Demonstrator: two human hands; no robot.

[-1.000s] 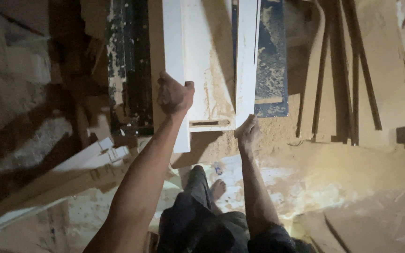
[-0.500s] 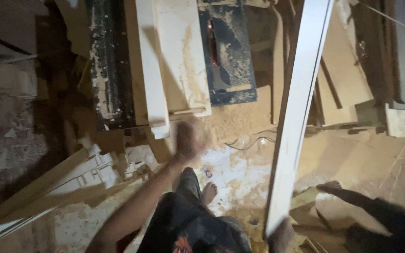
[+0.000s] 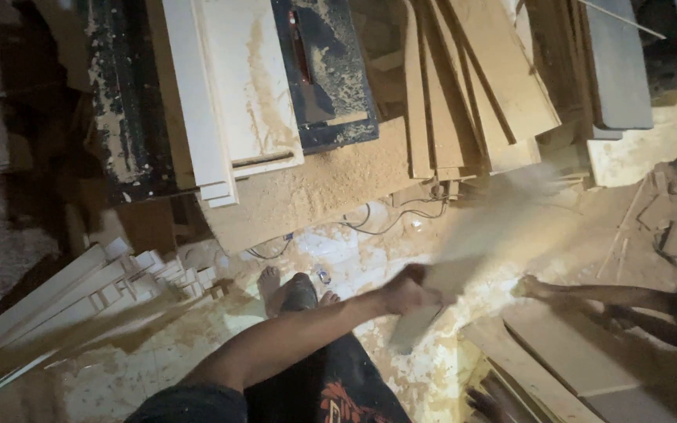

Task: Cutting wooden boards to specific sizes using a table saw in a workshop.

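Gripping blurred pale board near its lower end, left hand clenched round it, board angled toward far right over sawdust floor; right hand unseen; co-worker's arm just right.

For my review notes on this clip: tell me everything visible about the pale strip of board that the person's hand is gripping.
The pale board strip is a long, narrow, light-coloured piece that looks like wood or laminated board. It is heavily motion-blurred, so edges and surface detail cannot be told. It slants from its lower end near the sawdust-covered floor up to the right, toward the stacked boards. One hand, likely the left, has its grip closed around the lower part; nothing else clearly touches it.
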